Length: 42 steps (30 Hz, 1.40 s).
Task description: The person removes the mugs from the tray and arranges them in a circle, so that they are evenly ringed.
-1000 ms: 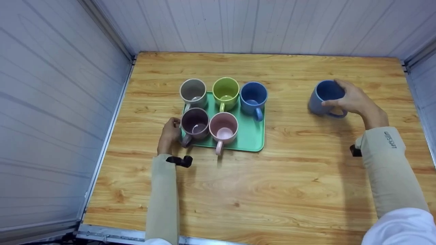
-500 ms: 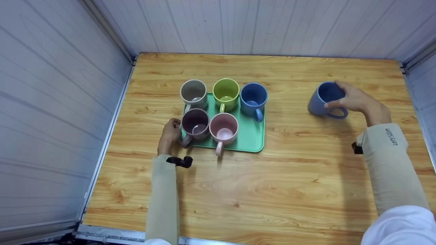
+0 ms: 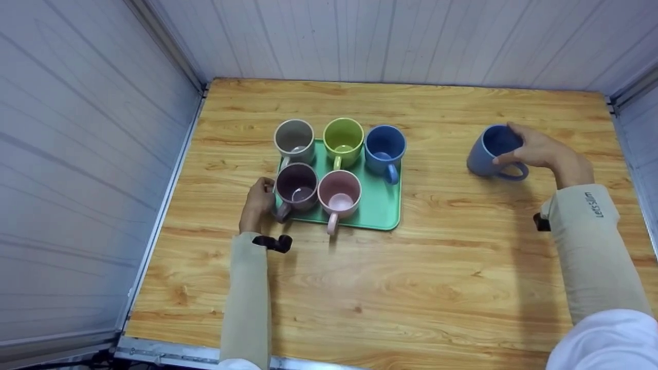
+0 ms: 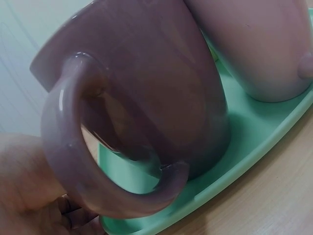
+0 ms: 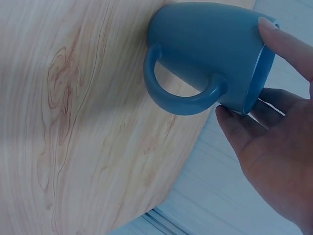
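Observation:
At the right of the table, my right hand [image 3: 546,155] grips a blue mug [image 3: 479,158] by its rim, thumb on the near side and fingers across the opening. That mug leans, its handle toward me; the right wrist view shows its base [image 5: 155,29] close over the wood. My left hand [image 3: 260,199] holds the left edge of a green tray [image 3: 381,211], fingers curled at its corner beside a purple mug [image 4: 156,73]. Also on the tray stand a pink mug [image 3: 338,194], a grey mug [image 3: 294,137], a yellow-green mug [image 3: 343,136] and another blue mug [image 3: 384,146].
Wood-grain table [image 3: 411,288] stretches between the tray and the right hand. A pale panel wall [image 3: 360,41] closes off the back, and another wall [image 3: 87,180] stands at the left. A metal rail [image 3: 169,352] runs along the front edge.
The blue mug in my right hand has tilted a little more, and that wrist has shifted slightly right. My left hand and the mugs on the tray keep their places.

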Tool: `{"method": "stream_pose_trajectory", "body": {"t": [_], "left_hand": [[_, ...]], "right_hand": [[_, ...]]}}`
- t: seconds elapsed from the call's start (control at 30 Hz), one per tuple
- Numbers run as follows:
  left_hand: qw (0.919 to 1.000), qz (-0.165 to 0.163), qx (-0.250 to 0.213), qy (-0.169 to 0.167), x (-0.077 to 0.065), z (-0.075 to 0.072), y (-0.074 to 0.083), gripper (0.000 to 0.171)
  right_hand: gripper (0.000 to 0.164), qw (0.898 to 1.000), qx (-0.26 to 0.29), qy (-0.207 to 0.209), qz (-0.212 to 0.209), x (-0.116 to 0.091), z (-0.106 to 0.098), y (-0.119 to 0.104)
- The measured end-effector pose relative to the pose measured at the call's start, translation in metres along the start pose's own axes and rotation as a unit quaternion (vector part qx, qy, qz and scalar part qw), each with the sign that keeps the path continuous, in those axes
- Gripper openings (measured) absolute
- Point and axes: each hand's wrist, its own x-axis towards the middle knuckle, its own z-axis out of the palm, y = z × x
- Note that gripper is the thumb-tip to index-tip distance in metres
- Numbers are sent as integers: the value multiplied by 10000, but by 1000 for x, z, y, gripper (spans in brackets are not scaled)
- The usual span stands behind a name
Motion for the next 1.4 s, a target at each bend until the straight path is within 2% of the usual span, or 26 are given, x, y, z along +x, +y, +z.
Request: {"method": "stream_pose_trajectory", "body": {"t": [0.27,0.5,0.67,0.87,1.03,1.1,1.4], "left_hand": [[9996,-51,-218,-143,2,0,-1,41],[9998,64,-165,5,3,1,-1,41],[9999,77,-64,95,3,2,-1,41],[9998,42,35,202,2,3,-1,37],[9992,104,248,294,1,3,1,31],[9993,101,307,214,1,3,2,32],[9998,-32,132,116,-1,3,4,34]], "right_hand": [[112,9997,42,208,-117,2,3,6],[105,9968,-6,688,-408,-1,7,-3],[95,9899,89,1242,-673,-3,10,-11],[90,9810,177,1676,-960,-5,18,-18],[88,9759,299,1825,-1158,-7,25,-25],[87,9742,385,1864,-1215,-7,28,-28],[83,9561,748,2226,-1755,-5,43,-46]]}}
